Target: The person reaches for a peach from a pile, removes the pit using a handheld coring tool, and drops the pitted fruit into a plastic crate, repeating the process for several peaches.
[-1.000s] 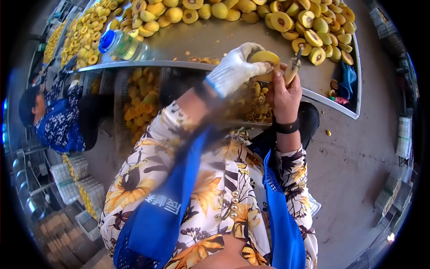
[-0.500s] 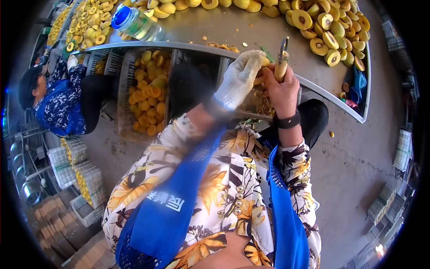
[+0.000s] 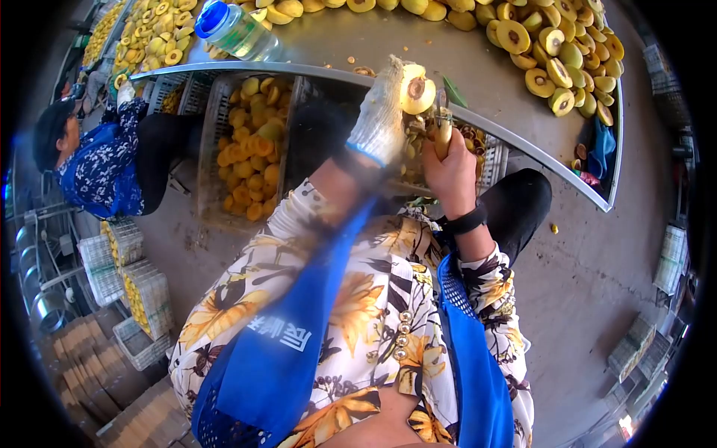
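A halved yellow peach [image 3: 417,89], its cut face and brown pit hollow turned up, sits in the fingers of my left hand [image 3: 379,112], which wears a white knitted glove. My bare right hand [image 3: 452,168] is closed round the wooden handle of a pitting knife [image 3: 444,134]. The knife's metal loop points up, just right of and below the peach half. Both hands are over the table's front edge, above a crate [image 3: 489,163] with peach scraps and pits.
Peach halves [image 3: 553,67] are heaped along the metal table [image 3: 336,45]. A blue-capped bottle [image 3: 243,33] stands at the left. Below is a crate of peeled-looking halves [image 3: 250,149]. Another person [image 3: 101,164] sits at left; stacked crates [image 3: 146,291] are behind.
My left hand has moved slightly left and up, showing the peach half's cut face. My right hand and the knife have dropped down and left, away from the fruit.
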The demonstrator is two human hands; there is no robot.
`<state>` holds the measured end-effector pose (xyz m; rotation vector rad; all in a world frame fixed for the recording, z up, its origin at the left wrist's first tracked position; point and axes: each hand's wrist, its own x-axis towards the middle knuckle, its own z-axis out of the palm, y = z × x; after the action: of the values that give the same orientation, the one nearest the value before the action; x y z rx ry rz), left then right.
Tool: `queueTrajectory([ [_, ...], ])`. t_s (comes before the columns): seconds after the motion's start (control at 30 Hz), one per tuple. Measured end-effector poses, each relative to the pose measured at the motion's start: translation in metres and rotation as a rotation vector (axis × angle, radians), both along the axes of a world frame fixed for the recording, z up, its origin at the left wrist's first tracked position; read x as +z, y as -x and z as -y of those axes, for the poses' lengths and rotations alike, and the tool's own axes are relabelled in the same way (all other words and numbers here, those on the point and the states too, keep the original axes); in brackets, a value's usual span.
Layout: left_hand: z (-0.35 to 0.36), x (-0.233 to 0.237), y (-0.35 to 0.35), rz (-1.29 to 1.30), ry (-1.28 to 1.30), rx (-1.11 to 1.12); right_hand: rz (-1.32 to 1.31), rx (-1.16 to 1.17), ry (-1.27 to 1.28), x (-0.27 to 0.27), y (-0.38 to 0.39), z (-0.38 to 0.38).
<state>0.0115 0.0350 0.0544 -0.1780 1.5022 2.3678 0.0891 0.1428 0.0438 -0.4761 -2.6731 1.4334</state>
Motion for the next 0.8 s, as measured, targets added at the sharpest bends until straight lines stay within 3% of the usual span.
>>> queueTrajectory([
  [0.07,-0.004,-0.001,-0.007,-0.157,0.097,-0.008,-0.079,0.116,-0.092,0.008,-0.002,-0.002],
  [0.13,-0.012,-0.009,-0.012,-0.498,0.212,0.062,-0.084,0.148,-0.100,0.010,-0.002,-0.003],
  [0.23,-0.017,-0.007,-0.015,-0.502,0.076,0.054,-0.043,0.116,-0.070,0.005,-0.002,-0.004],
  [0.3,-0.018,-0.002,-0.015,-0.277,-0.107,0.021,-0.076,0.148,-0.143,0.001,-0.002,-0.005],
  [0.4,-0.019,-0.004,-0.017,-0.343,-0.011,0.005,-0.071,0.153,-0.159,0.002,-0.003,-0.004],
  [0.5,-0.023,-0.013,-0.014,-0.186,-0.164,0.003,-0.095,0.191,-0.137,0.004,-0.004,-0.004],
  [0.67,0.002,-0.010,0.012,-1.020,0.620,-0.182,-0.069,0.368,-0.107,0.025,-0.004,-0.007],
  [0.73,0.009,-0.004,0.018,-0.656,0.387,-0.425,-0.149,0.402,-0.073,0.021,-0.006,-0.009],
  [0.8,0.008,-0.008,0.024,-0.543,0.407,-0.467,-0.249,0.399,-0.052,0.007,-0.002,-0.009],
])
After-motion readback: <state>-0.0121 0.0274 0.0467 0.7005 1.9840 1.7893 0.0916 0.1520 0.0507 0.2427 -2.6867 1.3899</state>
